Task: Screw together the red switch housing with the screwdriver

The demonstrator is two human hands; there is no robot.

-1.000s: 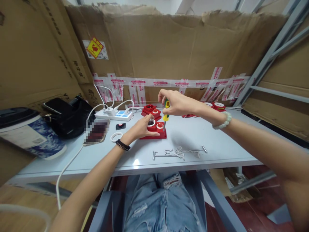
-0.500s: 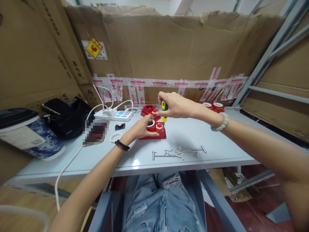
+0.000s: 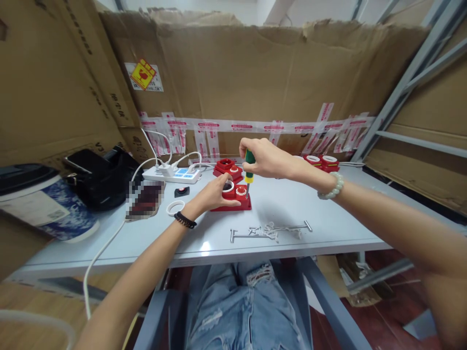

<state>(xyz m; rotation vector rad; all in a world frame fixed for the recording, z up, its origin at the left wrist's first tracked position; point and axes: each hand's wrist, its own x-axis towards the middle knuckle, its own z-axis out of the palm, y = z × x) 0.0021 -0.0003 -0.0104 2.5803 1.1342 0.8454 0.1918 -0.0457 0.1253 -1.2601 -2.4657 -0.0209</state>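
Observation:
My right hand is closed round the green and yellow handle of a screwdriver. The screwdriver stands nearly upright, its tip down at the right side of a red block with white rings. Thumb and fingers of my left hand grip that block from the left, partly covering it. Behind it sits another red piece with a round opening. In front lie metal T-shaped rods and small screws with white stringy bits. A loose white ring rests left of my left hand.
A small black square part and a white power strip with cables are at the left. Farther left are a black bag and a large cup. More red parts stand at the back right. A cardboard wall closes the back.
My right hand has turned slightly round the screwdriver, so its handle shows more green and less yellow. My left hand and the red block stay in place.

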